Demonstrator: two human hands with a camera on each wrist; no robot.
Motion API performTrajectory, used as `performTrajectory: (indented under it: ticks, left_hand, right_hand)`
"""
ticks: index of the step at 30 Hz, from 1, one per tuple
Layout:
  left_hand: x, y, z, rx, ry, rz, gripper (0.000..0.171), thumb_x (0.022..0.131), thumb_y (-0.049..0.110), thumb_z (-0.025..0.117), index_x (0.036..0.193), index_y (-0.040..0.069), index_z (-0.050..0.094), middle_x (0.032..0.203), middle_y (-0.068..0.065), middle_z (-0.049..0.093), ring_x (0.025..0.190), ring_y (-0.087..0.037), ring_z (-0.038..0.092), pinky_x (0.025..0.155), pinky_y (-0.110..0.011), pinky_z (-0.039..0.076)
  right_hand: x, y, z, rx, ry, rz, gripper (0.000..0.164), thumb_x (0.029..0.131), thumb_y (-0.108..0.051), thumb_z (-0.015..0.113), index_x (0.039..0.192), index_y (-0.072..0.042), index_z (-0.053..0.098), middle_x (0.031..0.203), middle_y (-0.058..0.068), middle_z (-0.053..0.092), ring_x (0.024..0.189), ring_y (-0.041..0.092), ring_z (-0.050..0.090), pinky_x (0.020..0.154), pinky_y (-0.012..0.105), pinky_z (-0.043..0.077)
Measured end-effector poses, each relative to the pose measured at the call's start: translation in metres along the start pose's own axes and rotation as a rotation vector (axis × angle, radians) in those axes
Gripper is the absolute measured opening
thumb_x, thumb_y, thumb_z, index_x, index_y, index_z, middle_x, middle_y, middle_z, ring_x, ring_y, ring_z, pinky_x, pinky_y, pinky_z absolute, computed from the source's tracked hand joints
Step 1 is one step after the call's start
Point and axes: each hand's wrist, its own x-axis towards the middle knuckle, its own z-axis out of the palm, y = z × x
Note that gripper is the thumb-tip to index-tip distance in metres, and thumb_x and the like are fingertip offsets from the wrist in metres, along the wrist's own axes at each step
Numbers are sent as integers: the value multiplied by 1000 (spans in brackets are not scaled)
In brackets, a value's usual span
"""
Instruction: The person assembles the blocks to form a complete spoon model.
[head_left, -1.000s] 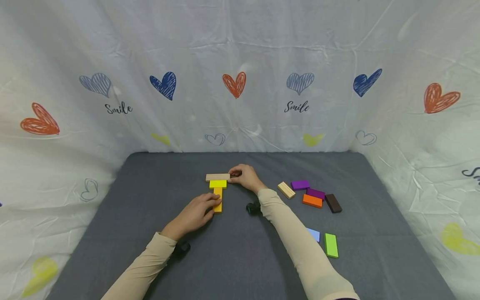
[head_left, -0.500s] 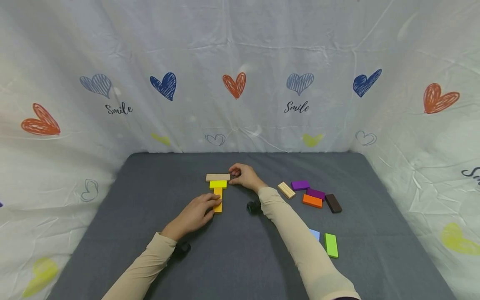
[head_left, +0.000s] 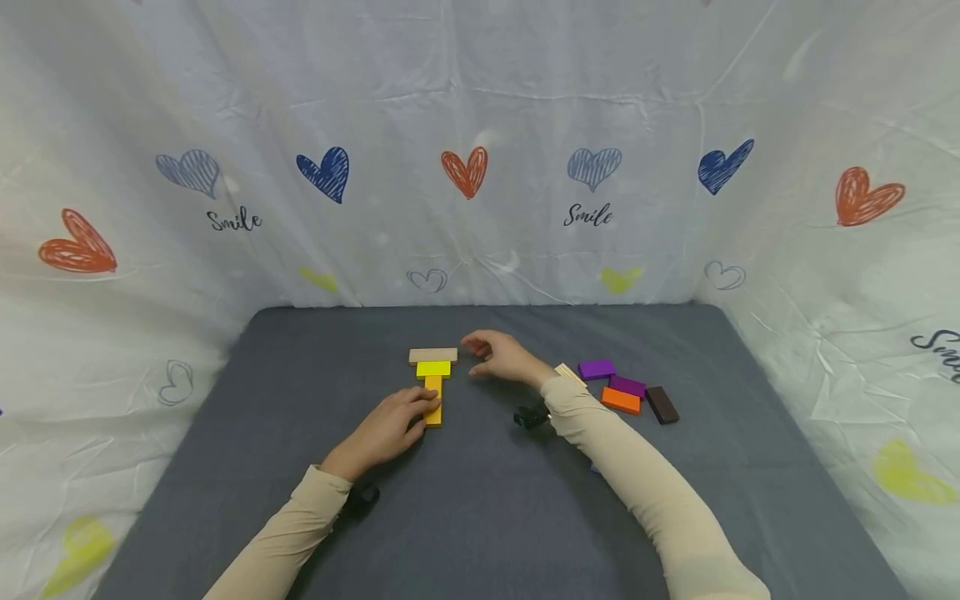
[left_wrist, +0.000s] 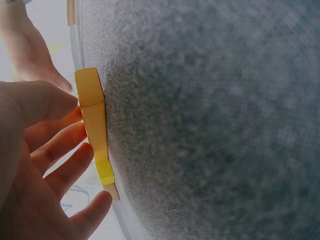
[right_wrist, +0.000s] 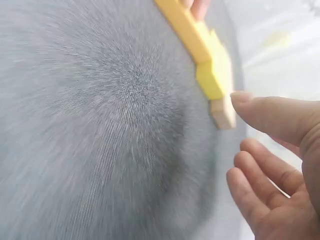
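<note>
Three wooden blocks lie joined in a T-like row in the head view: a beige block (head_left: 432, 356) across the far end, a short yellow block (head_left: 433, 370) against it, and a long amber block (head_left: 433, 418) pointing towards me. Fingertips of my left hand (head_left: 384, 427) rest on the amber block, its fingers relaxed, as the left wrist view also shows. My right hand (head_left: 508, 358) holds nothing. It hovers just right of the beige block, thumb and fingers spread apart; in the right wrist view the thumb overlaps the beige block's (right_wrist: 222, 114) end.
Right of my right hand lie a pale wood block (head_left: 572, 375), two purple blocks (head_left: 597, 369), an orange block (head_left: 621, 401) and a dark brown block (head_left: 662, 405). My right sleeve (head_left: 637, 483) covers the area below them. White cloth (head_left: 465, 100) hangs behind the grey table (head_left: 465, 533).
My right hand has drawn back to the right from the beige block's end, fingers wider apart. Its sleeve now hides the green block and nearly all the blue one. My left hand stays put.
</note>
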Motion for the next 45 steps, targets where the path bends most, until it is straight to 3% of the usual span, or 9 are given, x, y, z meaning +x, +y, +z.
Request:
performTrajectory:
  ticks: [7,11,16,22,27,32,45]
  left_hand:
    - [-1,0,0,-4,-2,-5,41,95,12,64,136,8,61,137,-8,59,125,-29,57,106,-50,47]
    - [-1,1,-1,-1,0,8,40,95,11,64,135,6,61,136,-9,59,125,-30,58,105,-49,48]
    - [0,1,-1,2,0,8,39,95,11,63,134,6,62,135,-9,60,123,-29,59,104,-48,48]
    - [1,1,-1,0,8,6,39,95,12,64,134,7,63,135,-7,60,122,-28,59,103,-47,49]
    - [2,1,-2,-6,17,23,38,95,12,64,133,8,63,135,-8,60,123,-29,59,103,-47,49]
    - [2,0,-2,0,20,21,38,95,12,64,132,7,64,134,-9,61,122,-29,59,103,-47,49]
    - [2,1,-2,3,1,2,38,96,13,64,133,8,63,136,-8,60,123,-29,58,104,-48,48]
  right_hand:
    - [-49,8,-28,-54,-97,-82,64,85,-15,78,143,-9,52,140,14,56,130,31,53,110,51,43]
    - [-81,22,-45,-86,-106,-76,67,83,-19,80,144,-14,52,141,10,55,133,31,49,112,55,39]
    - [-122,42,-64,-84,-44,-4,69,81,-21,82,143,-23,53,145,1,51,137,29,45,111,57,39]
    - [-165,61,-82,-143,88,-36,69,79,-17,83,142,-13,55,144,11,53,132,36,47,106,61,40]
    - [-200,73,-93,-154,173,30,68,80,-19,83,141,-11,55,145,17,49,134,41,42,106,68,36]
    - [-218,89,-101,-183,207,73,66,83,-22,80,143,-9,53,146,20,46,135,45,38,104,74,31]
    - [-237,130,-109,-118,250,139,66,85,-24,78,144,-10,52,143,18,50,130,37,42,107,68,31]
